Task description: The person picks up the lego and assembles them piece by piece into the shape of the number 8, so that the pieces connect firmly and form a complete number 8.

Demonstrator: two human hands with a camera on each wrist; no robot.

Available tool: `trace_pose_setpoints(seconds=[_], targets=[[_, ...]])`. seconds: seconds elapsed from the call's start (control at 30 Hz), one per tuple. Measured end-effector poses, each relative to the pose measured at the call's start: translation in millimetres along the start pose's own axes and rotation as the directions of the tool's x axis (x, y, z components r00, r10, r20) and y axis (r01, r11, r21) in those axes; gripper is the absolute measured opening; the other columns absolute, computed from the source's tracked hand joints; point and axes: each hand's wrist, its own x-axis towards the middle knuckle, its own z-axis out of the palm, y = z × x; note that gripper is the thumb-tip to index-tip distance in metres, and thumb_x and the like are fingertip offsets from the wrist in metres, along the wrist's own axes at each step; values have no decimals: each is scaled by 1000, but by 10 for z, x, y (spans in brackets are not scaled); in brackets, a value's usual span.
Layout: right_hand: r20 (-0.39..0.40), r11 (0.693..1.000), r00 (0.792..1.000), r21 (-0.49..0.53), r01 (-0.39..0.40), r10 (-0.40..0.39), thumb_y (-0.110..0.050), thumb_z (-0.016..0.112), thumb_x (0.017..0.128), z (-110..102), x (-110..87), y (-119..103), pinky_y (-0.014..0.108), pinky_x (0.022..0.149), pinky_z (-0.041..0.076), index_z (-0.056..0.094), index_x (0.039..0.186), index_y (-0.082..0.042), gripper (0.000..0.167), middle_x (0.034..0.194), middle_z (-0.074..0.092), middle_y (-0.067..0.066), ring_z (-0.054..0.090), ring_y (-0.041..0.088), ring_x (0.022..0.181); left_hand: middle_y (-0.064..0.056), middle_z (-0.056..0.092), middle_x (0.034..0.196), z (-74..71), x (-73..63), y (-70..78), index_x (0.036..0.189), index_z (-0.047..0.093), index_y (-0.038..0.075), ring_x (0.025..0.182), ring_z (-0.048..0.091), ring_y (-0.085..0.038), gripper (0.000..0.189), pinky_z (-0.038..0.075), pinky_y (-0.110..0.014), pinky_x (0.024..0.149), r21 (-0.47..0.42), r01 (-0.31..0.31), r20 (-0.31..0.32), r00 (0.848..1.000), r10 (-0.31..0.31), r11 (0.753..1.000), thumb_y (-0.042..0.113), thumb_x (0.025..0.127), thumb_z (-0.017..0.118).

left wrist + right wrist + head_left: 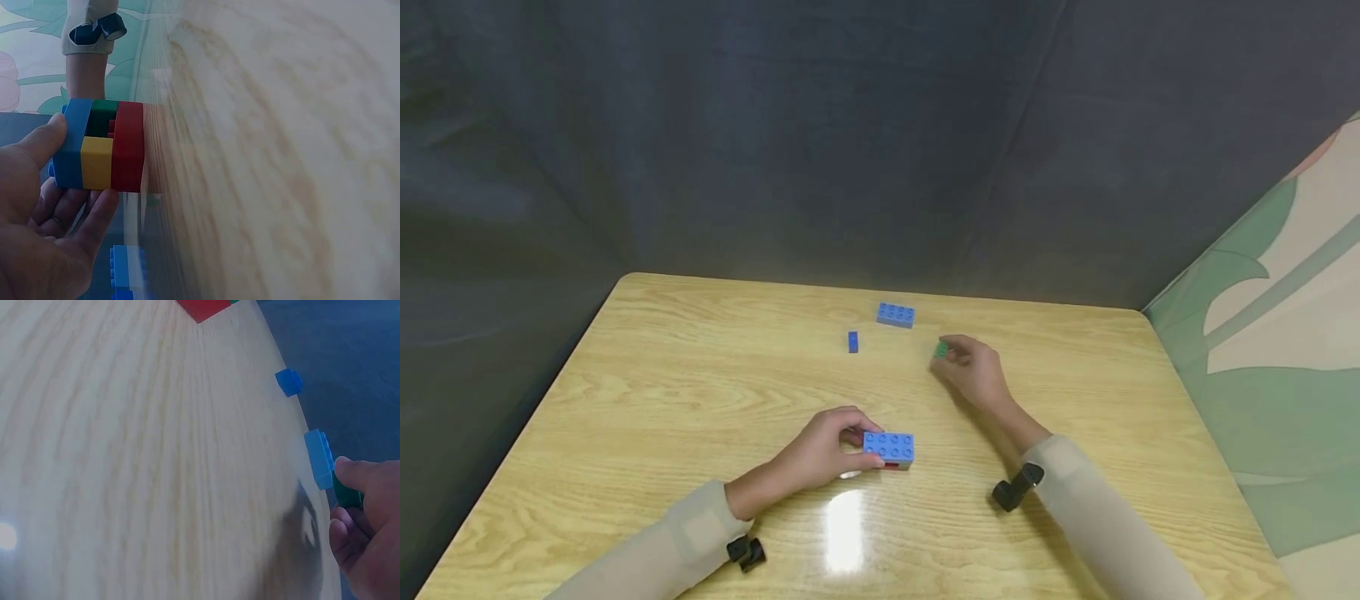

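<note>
And a small green brick (941,349) is pinched in the narrow grip of the right hand (976,371), thumb and fingers set against it, out over the far right part of the worktop (700,375)! Nearer the person, a stack (901,447) is gripped at its left end by the left hand (820,450); its layers are shown from the left wrist: blue on top, yellow and green between, red beneath (a gap is left in that middle layer). Part of its near side is covered by the left thumb. Farther out, a small dark-blue brick (853,342) is seen beyond the stack, well left of the green brick, and a larger blue brick (896,314) is placed near the back edge. Everything is backed by a dark curtain (850,150), and the right side is bordered by a leaf-patterned wall (1285,400).
</note>
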Motion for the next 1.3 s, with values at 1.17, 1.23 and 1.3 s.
trace_pose_setpoints(seconds=[1.17,1.23,1.3], targets=[[103,956,952,-32,292,-287,-8,85,83,-260,-710,-555,31,68,55,73,120,-7,39,100,72,-1,63,16,84,-1,68,105,3,12,23,109,72,6,92,68,-12,29,58,-24,83,-29,-4,11,1000,4,1000,15,85,85],[107,952,947,-26,306,-301,-7,85,83,-244,-751,-562,31,68,55,74,119,-8,38,100,72,-2,63,16,85,-3,68,105,6,7,23,109,72,5,92,68,-13,29,58,-23,83,-30,-11,12,1000,11,1000,15,85,85],[112,946,940,-15,324,-321,-6,85,82,-227,-792,-567,30,68,55,74,118,-9,38,102,72,-3,63,17,87,-3,68,105,8,7,21,109,72,5,92,68,-13,29,58,-24,83,-31,-15,14,1000,16,999,15,85,85]])
